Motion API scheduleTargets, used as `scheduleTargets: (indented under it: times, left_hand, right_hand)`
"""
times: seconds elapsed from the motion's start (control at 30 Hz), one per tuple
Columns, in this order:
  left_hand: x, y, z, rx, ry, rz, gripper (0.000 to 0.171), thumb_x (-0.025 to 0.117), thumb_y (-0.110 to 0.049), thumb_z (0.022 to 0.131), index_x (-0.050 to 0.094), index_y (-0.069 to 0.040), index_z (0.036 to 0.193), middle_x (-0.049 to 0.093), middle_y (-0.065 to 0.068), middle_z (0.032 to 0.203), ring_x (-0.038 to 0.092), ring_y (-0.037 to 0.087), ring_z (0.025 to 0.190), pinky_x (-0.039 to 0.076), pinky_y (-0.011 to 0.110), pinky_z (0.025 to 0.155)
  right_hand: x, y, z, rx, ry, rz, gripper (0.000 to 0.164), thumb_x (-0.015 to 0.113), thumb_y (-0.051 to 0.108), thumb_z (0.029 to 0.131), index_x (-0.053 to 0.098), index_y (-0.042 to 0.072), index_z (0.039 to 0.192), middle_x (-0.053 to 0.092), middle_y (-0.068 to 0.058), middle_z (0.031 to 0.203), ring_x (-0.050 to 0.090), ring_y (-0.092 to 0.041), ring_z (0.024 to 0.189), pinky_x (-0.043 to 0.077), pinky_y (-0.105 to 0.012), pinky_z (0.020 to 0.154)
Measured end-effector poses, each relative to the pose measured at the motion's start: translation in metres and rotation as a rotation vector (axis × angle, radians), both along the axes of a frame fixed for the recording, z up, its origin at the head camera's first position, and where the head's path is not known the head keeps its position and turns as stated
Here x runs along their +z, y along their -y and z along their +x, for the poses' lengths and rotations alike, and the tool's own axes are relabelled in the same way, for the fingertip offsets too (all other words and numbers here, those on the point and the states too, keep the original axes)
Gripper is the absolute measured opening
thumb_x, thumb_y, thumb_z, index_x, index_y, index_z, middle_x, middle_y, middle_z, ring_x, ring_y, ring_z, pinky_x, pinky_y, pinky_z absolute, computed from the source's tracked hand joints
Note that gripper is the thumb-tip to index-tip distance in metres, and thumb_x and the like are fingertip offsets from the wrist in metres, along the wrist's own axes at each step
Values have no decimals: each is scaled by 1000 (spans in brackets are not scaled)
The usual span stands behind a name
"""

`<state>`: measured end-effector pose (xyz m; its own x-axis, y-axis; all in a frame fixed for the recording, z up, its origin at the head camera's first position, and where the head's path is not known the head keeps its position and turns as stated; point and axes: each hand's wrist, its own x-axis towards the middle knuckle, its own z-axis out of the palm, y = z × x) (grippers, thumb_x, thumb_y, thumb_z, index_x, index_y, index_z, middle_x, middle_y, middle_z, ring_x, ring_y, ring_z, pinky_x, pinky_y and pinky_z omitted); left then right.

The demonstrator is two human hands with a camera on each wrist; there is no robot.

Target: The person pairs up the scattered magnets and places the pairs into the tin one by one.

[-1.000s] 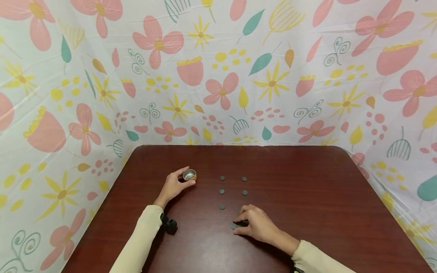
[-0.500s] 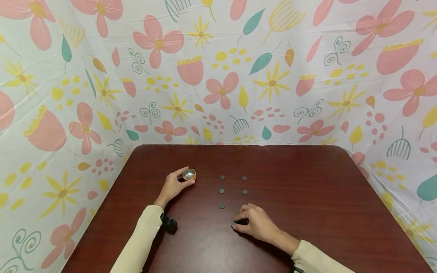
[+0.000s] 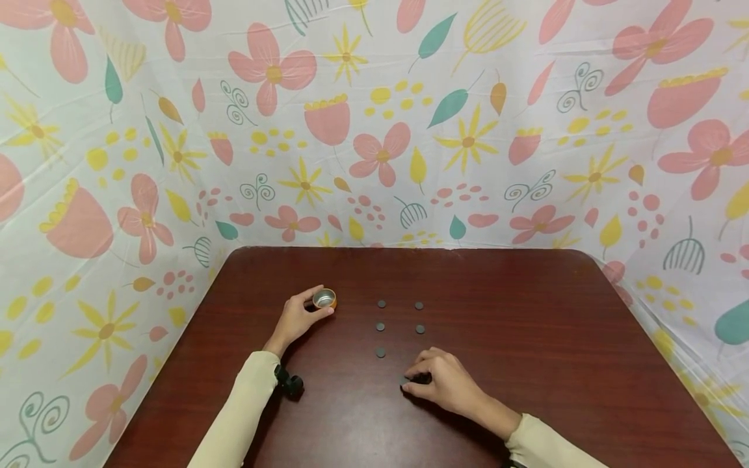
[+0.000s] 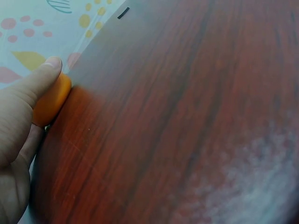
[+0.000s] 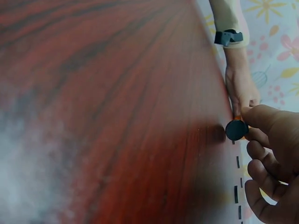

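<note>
My left hand (image 3: 295, 320) holds a small round orange tin (image 3: 324, 299) between thumb and fingers, its mouth up and its silvery inside showing. The tin's orange side (image 4: 53, 100) appears beneath the thumb in the left wrist view. Just above the tabletop, my right hand (image 3: 447, 382) pinches a flat dark disc (image 5: 237, 130) between thumb and finger; the right wrist view shows its round face, tilted up on edge. Several similar dark grey discs lie flat in two columns beyond that hand, among them a near-left one (image 3: 380, 352) and a far-right one (image 3: 419, 305).
The dark red-brown wooden table (image 3: 515, 292) has rounded far corners. A floral cloth (image 3: 380, 214) hangs behind it and along both sides. A black strap device (image 3: 289, 383) sits on the left wrist.
A disc that lay flat at the right fingertips is now tipped up and pinched off the table. The right hand has shifted slightly right. The left hand and tin stay in place.
</note>
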<state>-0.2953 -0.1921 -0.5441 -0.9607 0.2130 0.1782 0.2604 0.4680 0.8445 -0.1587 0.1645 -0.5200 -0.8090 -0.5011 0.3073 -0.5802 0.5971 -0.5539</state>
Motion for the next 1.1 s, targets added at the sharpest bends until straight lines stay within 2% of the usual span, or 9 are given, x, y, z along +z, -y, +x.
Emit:
scheduleTargets:
  times: [0.3, 0.7, 0.93, 1.1]
  left_hand:
    - [2, -1, 1, 0, -5, 13, 71, 82, -31, 89, 53, -8, 150, 58, 11, 145, 60, 33, 128, 53, 50, 99]
    - [2, 0, 2, 7, 2, 9, 71, 81, -29, 90, 52, -8, 151, 57, 12, 146, 59, 34, 129, 52, 51, 101]
    - [1, 1, 1, -3, 7, 16, 71, 82, -31, 89, 53, -8, 150, 58, 11, 146, 59, 34, 129, 52, 52, 101]
    - [0, 2, -1, -8, 19, 21, 71, 83, -33, 88, 54, -9, 149, 58, 9, 145, 59, 33, 129, 52, 51, 102]
  right_hand:
    - [-3, -4, 0, -2, -19, -23, 11, 88, 25, 82, 84, 18, 90, 67, 16, 83, 52, -3, 73, 45, -18, 59]
    - [-6, -5, -8, -1, -32, -143, 9, 90, 22, 80, 83, 22, 86, 69, 19, 83, 57, -2, 77, 49, -19, 60]
    - [-2, 2, -32, 82, -117, -219, 13, 92, 21, 78, 82, 23, 86, 71, 18, 85, 59, -1, 78, 52, -20, 60]
    - [11, 9, -59, 136, -111, -257, 14, 90, 20, 79, 83, 23, 90, 72, 15, 89, 62, -3, 79, 53, -25, 60]
